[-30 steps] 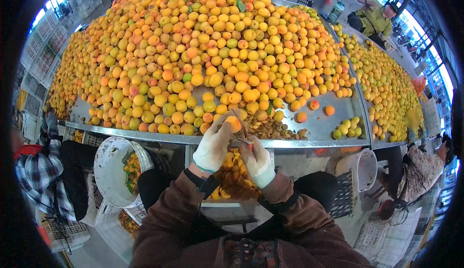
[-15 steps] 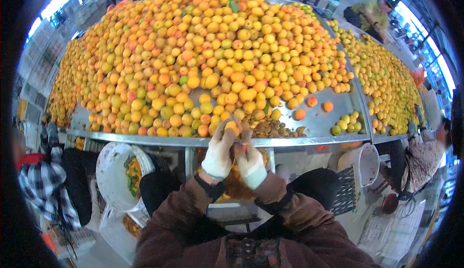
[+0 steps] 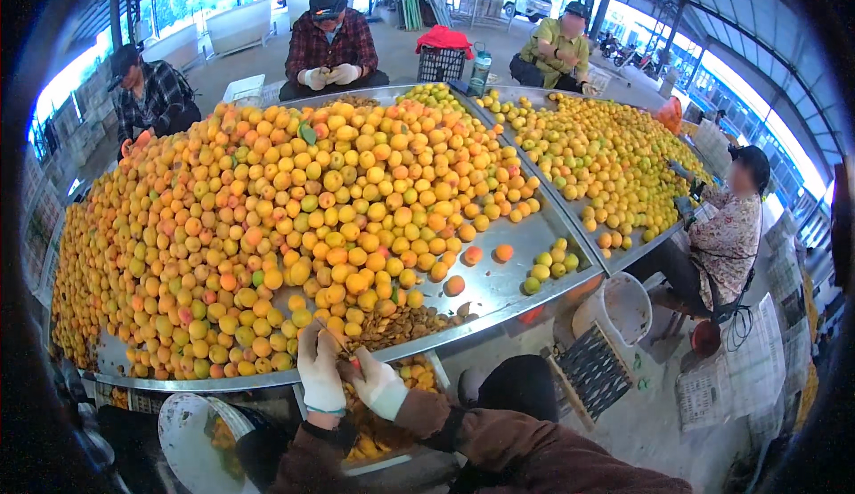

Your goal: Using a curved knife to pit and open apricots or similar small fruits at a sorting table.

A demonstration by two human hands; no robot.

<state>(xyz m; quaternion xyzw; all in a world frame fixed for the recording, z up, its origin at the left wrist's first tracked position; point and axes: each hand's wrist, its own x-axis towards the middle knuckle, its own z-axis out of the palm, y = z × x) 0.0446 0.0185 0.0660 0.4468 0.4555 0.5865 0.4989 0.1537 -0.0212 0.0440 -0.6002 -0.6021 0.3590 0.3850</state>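
Observation:
Both my hands wear white gloves with darkened fingertips and meet over the near edge of a metal tray table (image 3: 499, 296). My left hand (image 3: 321, 376) is closed, fingers curled toward the tray; what it holds is hidden. Close beside it, my right hand (image 3: 376, 383) is closed too. A small red bit shows at its fingers, too small to name. A large heap of orange and yellow apricots (image 3: 294, 218) fills the tray. Brown pits (image 3: 417, 323) lie in a pile just beyond my hands. Below them, orange fruit pieces (image 3: 414, 374) sit in a container under the table edge.
A white bucket (image 3: 191, 440) stands at lower left, another bucket (image 3: 623, 305) at right beside a dark slatted crate (image 3: 598, 371). A second tray (image 3: 570, 195) of yellow-green apricots adjoins on the right. Several people sit around the tables. A bottle (image 3: 481, 71) stands at the far edge.
The view has swung up and to the right, bringing the far workers and yard into sight. The apricot seen between my hands before no longer shows. My hands stay close together at the tray edge.

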